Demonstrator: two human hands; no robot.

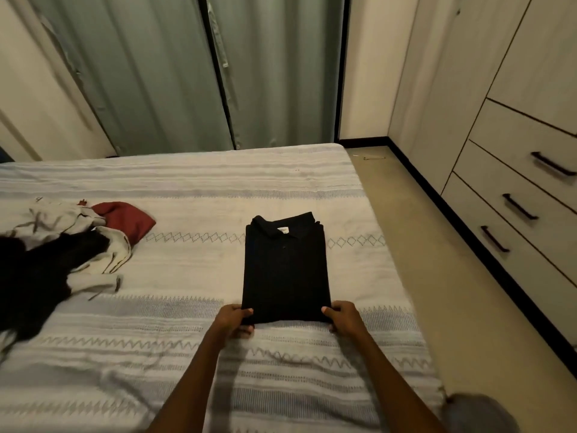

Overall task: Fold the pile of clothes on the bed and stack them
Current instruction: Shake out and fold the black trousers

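Observation:
A black polo shirt [285,270] lies folded into a neat rectangle on the bed [193,189], collar facing away from me. My left hand [234,318] grips its near left corner, thumb on top of the cloth. My right hand [343,317] grips the near right corner the same way. At the left side of the bed sits an unfolded pile of clothes [62,245]: a dark red garment [125,218], a cream piece and a black one, tangled together.
The bedspread is white with grey patterned stripes. Green curtains [175,73] hang beyond the far edge. A strip of floor [452,292] runs along the bed's right side, with a drawer unit [524,198] against the wall. A grey object [477,410] sits at the bed's near right corner.

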